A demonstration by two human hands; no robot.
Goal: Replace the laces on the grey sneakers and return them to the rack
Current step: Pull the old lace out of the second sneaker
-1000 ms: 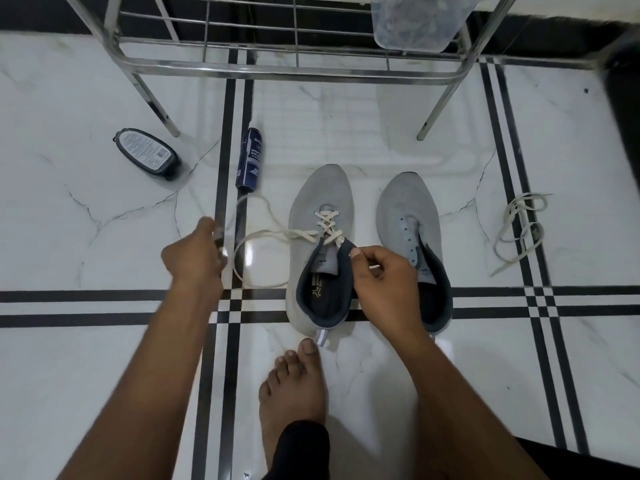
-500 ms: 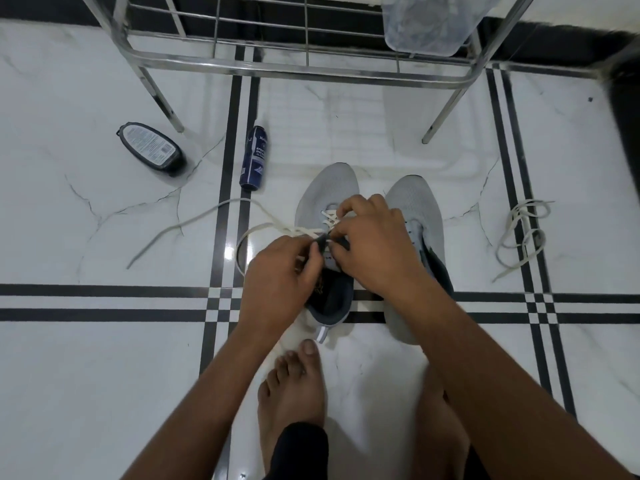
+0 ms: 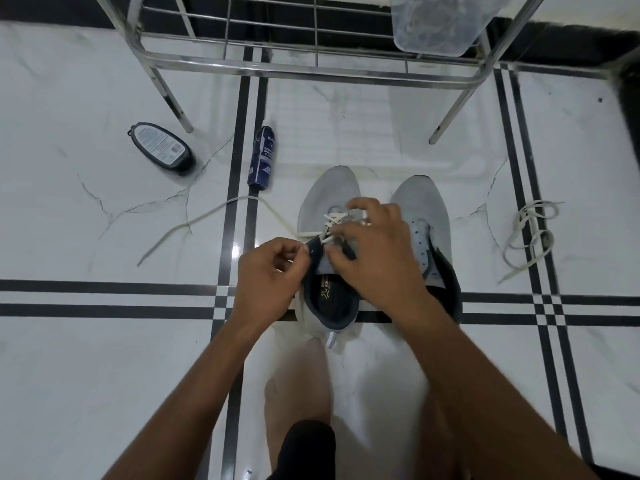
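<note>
Two hands at left sneaker [image 3: 327, 202]: left hand [image 3: 268, 271] pinches collar steady, right hand [image 3: 375, 251] pinches lace [image 3: 207, 216] for threading.

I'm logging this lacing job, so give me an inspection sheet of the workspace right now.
Surface: white marble floor with black stripes.
Job's things: left sneaker partly laced with white lace; right sneaker unlaced; rack behind.
Clutter: spray can, black bottle, loose lace.
Grippers: left hand pinches the collar; right hand works at the eyelets.
Cables: nothing seen.
Surroundings: clear container on rack.
</note>
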